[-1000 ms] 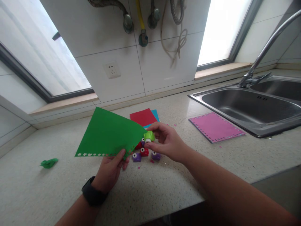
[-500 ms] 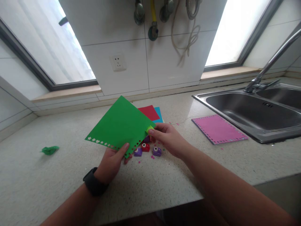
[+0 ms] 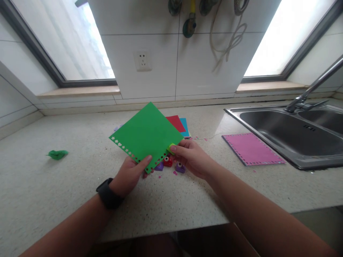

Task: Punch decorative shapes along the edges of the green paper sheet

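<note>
A square sheet of green paper (image 3: 148, 134) is held tilted above the counter, with small stars, hearts and other shapes punched along its two near edges. My left hand (image 3: 134, 169) pinches its near corner, thumb on top. At the right edge, my right hand (image 3: 189, 153) grips a small yellow-green craft punch (image 3: 170, 147) set on the paper's border; fingers partly cover it. Under and beside the sheet lie a red craft punch (image 3: 168, 161) and purple craft punches, one of them (image 3: 180, 167) near my right hand.
Red paper (image 3: 176, 123) and blue paper (image 3: 185, 126) lie behind the green sheet. Punched pink paper (image 3: 253, 149) rests by the steel sink (image 3: 270, 125). A crumpled green piece (image 3: 57, 154) is at left. Pink scraps (image 3: 175, 173) dot the counter (image 3: 80, 185).
The camera view has tilted down and shifted left, so the scene sits differently. The green sheet has turned slightly; the punch stays at its right edge in my right hand.
</note>
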The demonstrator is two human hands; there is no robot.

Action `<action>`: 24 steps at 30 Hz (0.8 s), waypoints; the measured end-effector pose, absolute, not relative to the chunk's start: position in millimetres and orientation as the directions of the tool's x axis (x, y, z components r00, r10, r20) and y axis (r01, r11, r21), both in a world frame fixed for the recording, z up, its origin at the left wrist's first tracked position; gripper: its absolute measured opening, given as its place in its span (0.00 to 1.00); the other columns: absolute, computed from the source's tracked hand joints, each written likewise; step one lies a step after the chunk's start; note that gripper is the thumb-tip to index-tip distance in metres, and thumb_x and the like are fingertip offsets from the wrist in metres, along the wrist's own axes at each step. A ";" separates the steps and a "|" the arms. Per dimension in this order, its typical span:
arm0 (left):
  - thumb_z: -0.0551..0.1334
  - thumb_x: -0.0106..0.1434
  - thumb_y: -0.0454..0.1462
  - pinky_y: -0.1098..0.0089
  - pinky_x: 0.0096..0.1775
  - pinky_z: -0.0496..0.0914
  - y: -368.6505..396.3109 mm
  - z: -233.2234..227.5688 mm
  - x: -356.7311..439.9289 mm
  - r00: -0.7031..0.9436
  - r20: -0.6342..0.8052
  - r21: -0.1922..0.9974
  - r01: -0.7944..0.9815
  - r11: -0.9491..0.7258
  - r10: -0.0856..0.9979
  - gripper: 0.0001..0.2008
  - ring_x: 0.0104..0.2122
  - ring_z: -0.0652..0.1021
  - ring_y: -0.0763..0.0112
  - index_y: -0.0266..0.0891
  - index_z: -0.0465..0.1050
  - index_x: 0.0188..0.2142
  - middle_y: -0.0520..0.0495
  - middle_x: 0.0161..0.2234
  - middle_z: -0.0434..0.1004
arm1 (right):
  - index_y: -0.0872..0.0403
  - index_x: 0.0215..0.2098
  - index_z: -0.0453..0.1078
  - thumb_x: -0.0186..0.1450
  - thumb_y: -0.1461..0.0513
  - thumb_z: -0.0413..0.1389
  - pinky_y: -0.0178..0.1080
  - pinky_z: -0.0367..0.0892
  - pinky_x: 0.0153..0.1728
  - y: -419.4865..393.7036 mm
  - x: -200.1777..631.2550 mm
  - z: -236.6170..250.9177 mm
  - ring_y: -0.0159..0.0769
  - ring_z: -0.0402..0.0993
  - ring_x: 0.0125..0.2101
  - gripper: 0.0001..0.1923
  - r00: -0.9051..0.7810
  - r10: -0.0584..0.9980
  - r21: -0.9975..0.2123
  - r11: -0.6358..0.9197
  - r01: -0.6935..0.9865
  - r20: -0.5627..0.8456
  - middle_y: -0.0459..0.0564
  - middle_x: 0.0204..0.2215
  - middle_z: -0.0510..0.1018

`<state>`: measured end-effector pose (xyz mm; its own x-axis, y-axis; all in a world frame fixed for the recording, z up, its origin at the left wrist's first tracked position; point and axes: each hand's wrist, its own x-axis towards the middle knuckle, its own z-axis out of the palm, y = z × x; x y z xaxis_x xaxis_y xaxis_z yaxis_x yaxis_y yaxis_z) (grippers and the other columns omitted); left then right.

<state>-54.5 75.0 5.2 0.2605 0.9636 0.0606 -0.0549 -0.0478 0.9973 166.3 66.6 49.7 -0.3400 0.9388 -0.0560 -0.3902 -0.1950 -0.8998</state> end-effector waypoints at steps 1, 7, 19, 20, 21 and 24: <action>0.69 0.63 0.48 0.73 0.19 0.65 74.6 6.1 -54.0 0.265 0.059 0.998 -0.052 -0.046 0.963 0.16 0.20 0.72 0.72 0.36 0.74 0.35 0.47 0.24 0.76 | 0.57 0.36 0.76 0.56 0.54 0.72 0.36 0.70 0.30 66.6 166.2 49.0 0.31 0.73 0.27 0.17 -0.341 0.938 -0.903 -0.194 -0.383 -0.057 0.51 0.31 0.80; 0.69 0.62 0.49 0.73 0.19 0.65 73.5 9.6 -52.8 0.270 0.073 0.997 -0.029 -0.067 0.960 0.17 0.19 0.71 0.73 0.36 0.73 0.33 0.48 0.23 0.74 | 0.57 0.33 0.74 0.57 0.54 0.71 0.33 0.65 0.25 66.9 165.2 46.2 0.30 0.73 0.25 0.17 -0.307 0.949 -0.924 -0.180 -0.339 -0.072 0.48 0.28 0.78; 0.68 0.62 0.48 0.72 0.19 0.65 71.3 15.0 -50.9 0.284 0.093 0.995 -0.001 -0.097 0.954 0.16 0.18 0.69 0.74 0.36 0.72 0.33 0.49 0.23 0.73 | 0.57 0.33 0.74 0.53 0.54 0.73 0.33 0.64 0.25 67.1 162.1 47.3 0.28 0.71 0.24 0.19 -0.330 0.942 -0.921 -0.181 -0.345 -0.061 0.46 0.27 0.76; 0.68 0.62 0.48 0.72 0.19 0.65 71.1 15.5 -50.6 0.281 0.098 0.995 -0.003 -0.102 0.955 0.16 0.18 0.69 0.74 0.37 0.72 0.33 0.49 0.23 0.73 | 0.57 0.33 0.74 0.53 0.54 0.74 0.33 0.64 0.25 67.2 162.0 47.6 0.28 0.70 0.24 0.20 -0.334 0.940 -0.920 -0.185 -0.346 -0.063 0.46 0.27 0.76; 0.68 0.62 0.48 0.72 0.19 0.65 71.0 15.8 -50.4 0.280 0.102 0.994 -0.003 -0.106 0.955 0.15 0.18 0.69 0.74 0.37 0.72 0.34 0.49 0.24 0.73 | 0.57 0.33 0.74 0.52 0.54 0.74 0.33 0.64 0.25 67.3 162.0 47.7 0.28 0.70 0.24 0.20 -0.339 0.938 -0.919 -0.190 -0.345 -0.067 0.46 0.27 0.76; 0.68 0.62 0.47 0.72 0.19 0.65 71.1 16.2 -50.1 0.284 0.105 0.994 0.005 -0.111 0.953 0.15 0.18 0.69 0.74 0.37 0.72 0.34 0.50 0.23 0.73 | 0.57 0.31 0.73 0.53 0.54 0.74 0.33 0.63 0.25 67.7 161.9 47.0 0.28 0.70 0.24 0.19 -0.344 0.936 -0.916 -0.205 -0.344 -0.080 0.46 0.26 0.75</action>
